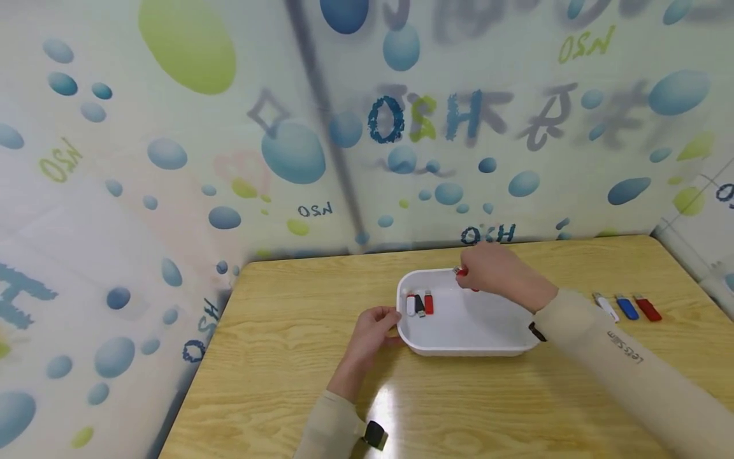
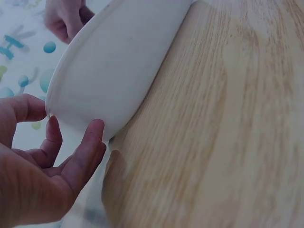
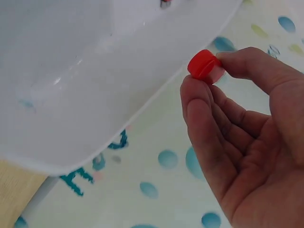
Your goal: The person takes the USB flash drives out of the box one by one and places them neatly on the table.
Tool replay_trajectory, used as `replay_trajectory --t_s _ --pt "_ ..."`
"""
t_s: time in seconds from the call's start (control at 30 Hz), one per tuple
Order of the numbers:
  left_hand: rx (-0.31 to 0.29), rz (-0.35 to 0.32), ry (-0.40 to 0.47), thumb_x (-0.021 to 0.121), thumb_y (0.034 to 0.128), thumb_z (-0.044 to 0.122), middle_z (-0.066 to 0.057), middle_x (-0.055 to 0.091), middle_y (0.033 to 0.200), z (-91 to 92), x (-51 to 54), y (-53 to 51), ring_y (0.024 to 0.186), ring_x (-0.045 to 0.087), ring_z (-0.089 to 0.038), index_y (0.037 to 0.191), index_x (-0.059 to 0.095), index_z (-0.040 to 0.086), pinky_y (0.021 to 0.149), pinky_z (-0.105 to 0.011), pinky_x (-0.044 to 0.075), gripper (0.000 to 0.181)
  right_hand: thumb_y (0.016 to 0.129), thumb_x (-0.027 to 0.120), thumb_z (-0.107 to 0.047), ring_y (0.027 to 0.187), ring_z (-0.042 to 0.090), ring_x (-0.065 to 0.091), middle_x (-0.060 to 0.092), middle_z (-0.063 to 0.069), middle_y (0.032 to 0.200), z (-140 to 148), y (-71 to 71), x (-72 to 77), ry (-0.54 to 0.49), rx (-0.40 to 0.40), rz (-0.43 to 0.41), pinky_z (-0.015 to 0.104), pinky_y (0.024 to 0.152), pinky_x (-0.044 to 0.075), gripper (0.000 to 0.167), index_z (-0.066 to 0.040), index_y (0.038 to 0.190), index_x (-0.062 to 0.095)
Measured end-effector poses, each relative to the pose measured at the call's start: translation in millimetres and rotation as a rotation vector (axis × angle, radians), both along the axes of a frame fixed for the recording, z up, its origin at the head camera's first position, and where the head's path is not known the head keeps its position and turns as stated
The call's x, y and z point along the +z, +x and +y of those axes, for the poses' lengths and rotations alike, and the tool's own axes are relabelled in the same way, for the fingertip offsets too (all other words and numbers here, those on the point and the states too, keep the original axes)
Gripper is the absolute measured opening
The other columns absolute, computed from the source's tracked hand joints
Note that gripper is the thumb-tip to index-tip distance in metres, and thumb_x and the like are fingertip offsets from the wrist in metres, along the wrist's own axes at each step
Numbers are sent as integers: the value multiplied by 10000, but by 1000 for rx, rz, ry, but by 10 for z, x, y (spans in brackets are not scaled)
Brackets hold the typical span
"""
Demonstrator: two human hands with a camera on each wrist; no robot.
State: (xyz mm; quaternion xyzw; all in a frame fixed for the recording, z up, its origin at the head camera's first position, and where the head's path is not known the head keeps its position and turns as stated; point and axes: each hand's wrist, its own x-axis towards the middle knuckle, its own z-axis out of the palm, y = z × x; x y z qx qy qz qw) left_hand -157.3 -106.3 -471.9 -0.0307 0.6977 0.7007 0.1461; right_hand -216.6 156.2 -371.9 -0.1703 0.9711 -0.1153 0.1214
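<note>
A white tray [image 1: 459, 335] stands on the table, and my left hand [image 1: 371, 328] holds its left end. In the left wrist view, fingertips [image 2: 97, 126] touch the rim and outer wall of the tray. Over the tray's far side, my right hand [image 1: 496, 268] pinches a red USB stick [image 1: 460, 272] between thumb and fingers; the metal plug shows in the head view. Only a short red part of that stick [image 3: 205, 65] is visible in the right wrist view. Inside the tray's left end lie a white USB stick [image 1: 410, 306], a black one [image 1: 420, 304] and a red one [image 1: 429, 303].
To the right of the tray, a white USB stick [image 1: 606, 307], a blue one [image 1: 627, 308] and a dark red one [image 1: 648, 308] lie in a row on the wooden table [image 1: 275, 357]. Behind the table's far edge hangs a patterned curtain [image 1: 292, 153].
</note>
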Motion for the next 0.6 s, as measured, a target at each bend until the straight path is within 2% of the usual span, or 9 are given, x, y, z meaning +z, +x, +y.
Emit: replay_trajectory --t_s 0.13,0.27,0.4,0.5,0.6 --pt "1 -2 6 591 1018 119 -219 639 1135 7 8 1 996 652 -244 1190 597 -174 818 -396 655 340 944 708 -195 590 163 524 595 -19 624 266 75 75 -61 -25 46 264 526 420 204 -111 758 695" --pt "9 -1 -1 591 1018 124 -214 643 1139 0 13 0 996 656 -239 1184 598 -170 809 -402 657 338 953 716 -218 587 156 516 603 -37 638 482 161 89 -91 -46 78 275 531 418 197 -120 784 695" --pt "12 -3 -3 592 1015 124 -201 646 1128 -4 19 4 985 654 -225 1180 600 -169 805 -399 658 336 961 709 -232 569 157 480 591 -36 630 653 259 87 -113 -85 71 283 526 372 235 -138 749 668" --pt "11 -7 -9 595 1012 125 -199 651 1122 -3 16 6 976 653 -221 1182 604 -168 805 -393 657 339 969 700 -244 590 151 511 619 -28 673 785 335 106 -143 -126 43 298 534 406 216 -103 807 676" --pt "3 -8 -22 593 1012 129 -202 652 1132 1 12 2 973 656 -219 1189 607 -165 813 -391 656 344 975 686 -264 634 140 573 659 -23 750 933 413 136 -154 -163 39 333 563 489 223 -49 918 697"
